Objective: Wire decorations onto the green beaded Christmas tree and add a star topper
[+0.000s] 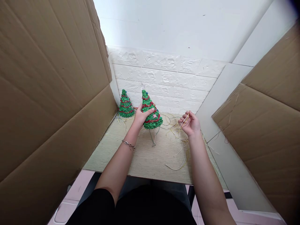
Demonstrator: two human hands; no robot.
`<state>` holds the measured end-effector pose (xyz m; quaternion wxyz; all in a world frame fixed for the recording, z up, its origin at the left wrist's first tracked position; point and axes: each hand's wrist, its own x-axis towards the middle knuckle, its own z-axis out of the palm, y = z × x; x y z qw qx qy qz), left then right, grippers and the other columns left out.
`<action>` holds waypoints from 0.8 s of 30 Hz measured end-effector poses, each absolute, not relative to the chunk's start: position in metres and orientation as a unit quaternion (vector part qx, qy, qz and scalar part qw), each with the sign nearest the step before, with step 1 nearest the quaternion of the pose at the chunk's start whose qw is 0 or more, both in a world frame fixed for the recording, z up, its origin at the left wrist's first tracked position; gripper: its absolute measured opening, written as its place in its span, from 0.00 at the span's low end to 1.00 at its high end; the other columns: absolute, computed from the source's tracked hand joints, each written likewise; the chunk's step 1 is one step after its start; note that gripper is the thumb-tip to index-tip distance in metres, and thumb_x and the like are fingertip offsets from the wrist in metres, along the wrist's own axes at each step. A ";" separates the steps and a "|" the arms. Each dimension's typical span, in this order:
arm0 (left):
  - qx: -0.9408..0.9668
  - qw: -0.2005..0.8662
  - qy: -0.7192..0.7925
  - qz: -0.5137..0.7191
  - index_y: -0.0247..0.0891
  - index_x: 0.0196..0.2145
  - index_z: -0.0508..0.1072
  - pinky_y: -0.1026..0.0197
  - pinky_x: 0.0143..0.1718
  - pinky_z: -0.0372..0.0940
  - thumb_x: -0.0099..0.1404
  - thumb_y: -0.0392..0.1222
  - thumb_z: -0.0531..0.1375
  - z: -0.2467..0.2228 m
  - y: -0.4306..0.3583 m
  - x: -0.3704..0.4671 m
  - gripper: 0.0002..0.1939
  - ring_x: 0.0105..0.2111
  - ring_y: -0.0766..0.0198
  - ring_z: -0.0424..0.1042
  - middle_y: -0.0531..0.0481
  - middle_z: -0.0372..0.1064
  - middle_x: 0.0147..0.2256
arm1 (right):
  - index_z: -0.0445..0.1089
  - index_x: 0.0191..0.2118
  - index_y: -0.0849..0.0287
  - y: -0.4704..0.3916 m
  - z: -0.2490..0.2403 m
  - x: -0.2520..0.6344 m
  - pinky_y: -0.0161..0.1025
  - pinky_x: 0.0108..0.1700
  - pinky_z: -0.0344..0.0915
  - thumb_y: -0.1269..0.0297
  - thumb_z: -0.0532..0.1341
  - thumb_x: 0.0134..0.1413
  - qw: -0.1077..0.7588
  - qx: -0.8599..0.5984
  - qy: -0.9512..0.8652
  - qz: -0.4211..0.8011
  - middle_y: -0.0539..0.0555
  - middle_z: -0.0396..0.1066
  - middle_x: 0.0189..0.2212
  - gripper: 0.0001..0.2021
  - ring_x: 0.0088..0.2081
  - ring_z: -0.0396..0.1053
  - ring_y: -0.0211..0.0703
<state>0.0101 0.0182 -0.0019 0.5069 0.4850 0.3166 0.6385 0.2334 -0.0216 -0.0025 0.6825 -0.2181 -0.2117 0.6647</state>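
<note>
Left hand (141,117) is wrapped around the side of a glittery green Christmas tree figurine with red garlands (151,114), its thumb laid across the front. This tree leans slightly, its top toward the left, with a clear star (142,87) at its tip. Thin wires (152,137) hang below its base, over the bench with a pale wood-grain top (150,162).

Right hand (190,124), well apart to the right of the tree, is nearly closed, pinching thin white and yellow strands (187,119) between thumb and fingertips. More loose white and yellow strands (174,128) lie tangled on the bench between the hands and around the right wrist; one curved white strand (179,168) lies nearer the person, beside the right forearm.

Beyond the left hand, to its left, a second green tree figurine with red garlands (126,104) stands upright. A silver chain bracelet (128,145) circles the left wrist. Brown cardboard panels (53,78) flank both arms, and a white brick-patterned wall (164,75) rises behind the trees.
</note>
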 end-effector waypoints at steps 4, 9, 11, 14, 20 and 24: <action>0.482 0.518 0.314 0.633 0.35 0.40 0.70 0.55 0.42 0.67 0.41 0.44 0.70 -0.002 0.017 0.010 0.28 0.36 0.58 0.72 0.44 0.72 0.39 | 0.60 0.24 0.59 -0.022 -0.002 0.234 0.30 0.20 0.56 0.65 0.48 0.60 0.689 -0.215 -0.189 0.666 0.42 0.56 0.12 0.14 0.12 0.48 0.28; 0.488 0.506 0.320 0.635 0.35 0.40 0.70 0.55 0.43 0.66 0.41 0.45 0.70 -0.004 0.020 0.010 0.28 0.36 0.59 0.72 0.45 0.72 0.39 | 0.60 0.24 0.58 -0.024 0.001 0.235 0.30 0.20 0.56 0.64 0.46 0.62 0.683 -0.215 -0.191 0.671 0.41 0.49 0.09 0.16 0.11 0.46 0.29; 0.489 0.504 0.323 0.635 0.35 0.40 0.70 0.55 0.42 0.67 0.41 0.45 0.70 -0.005 0.021 0.010 0.27 0.36 0.59 0.72 0.45 0.72 0.39 | 0.59 0.24 0.58 -0.024 0.001 0.235 0.29 0.19 0.56 0.64 0.46 0.62 0.681 -0.210 -0.194 0.675 0.41 0.50 0.10 0.16 0.11 0.46 0.29; 0.487 0.502 0.329 0.635 0.36 0.40 0.70 0.56 0.41 0.67 0.41 0.45 0.70 -0.005 0.021 0.010 0.27 0.35 0.59 0.72 0.45 0.72 0.38 | 0.59 0.24 0.58 -0.024 0.001 0.235 0.29 0.19 0.56 0.64 0.48 0.61 0.677 -0.209 -0.202 0.676 0.41 0.51 0.10 0.15 0.11 0.46 0.28; 0.485 0.511 0.321 0.633 0.36 0.40 0.70 0.56 0.41 0.67 0.40 0.44 0.70 -0.002 0.019 0.010 0.28 0.36 0.59 0.72 0.46 0.72 0.39 | 0.59 0.24 0.57 -0.023 -0.001 0.233 0.28 0.19 0.55 0.62 0.56 0.57 0.671 -0.233 -0.247 0.659 0.39 0.50 0.10 0.12 0.11 0.45 0.27; 0.481 0.546 0.297 0.618 0.36 0.40 0.70 0.54 0.41 0.67 0.39 0.45 0.70 0.000 0.017 0.009 0.29 0.35 0.59 0.73 0.46 0.73 0.38 | 0.59 0.24 0.57 -0.023 0.000 0.230 0.27 0.18 0.55 0.60 0.58 0.55 0.670 -0.258 -0.275 0.639 0.38 0.47 0.09 0.12 0.11 0.45 0.27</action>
